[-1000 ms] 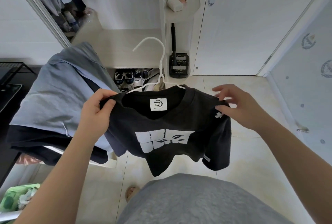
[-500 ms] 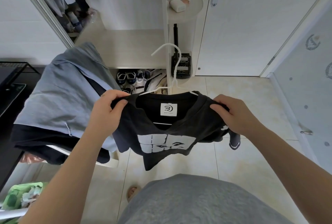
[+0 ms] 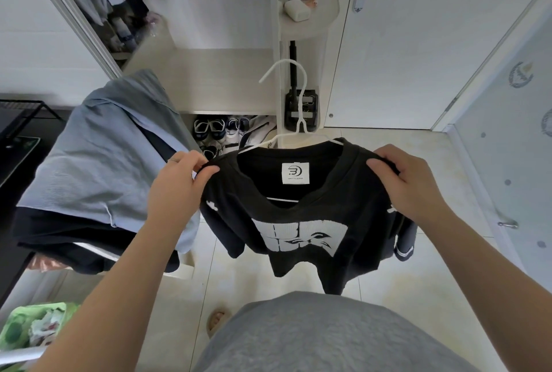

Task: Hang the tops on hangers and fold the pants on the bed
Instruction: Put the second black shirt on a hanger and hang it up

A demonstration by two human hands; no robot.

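Black T-shirt (image 3: 301,222) on a white hanger (image 3: 299,125), a hand at each shoulder.

The left hand (image 3: 176,189) pinched one shoulder seam between thumb and curled fingers; the right hand (image 3: 409,183) curled over the other, gripping cloth. The shirt hung in the air before the person, beside a heap of grey-blue clothes (image 3: 98,156). It looked light, soft and limp, apt to slip off the thin hanger; the shoulders, over the hanger's ends, seemed the safest holds.
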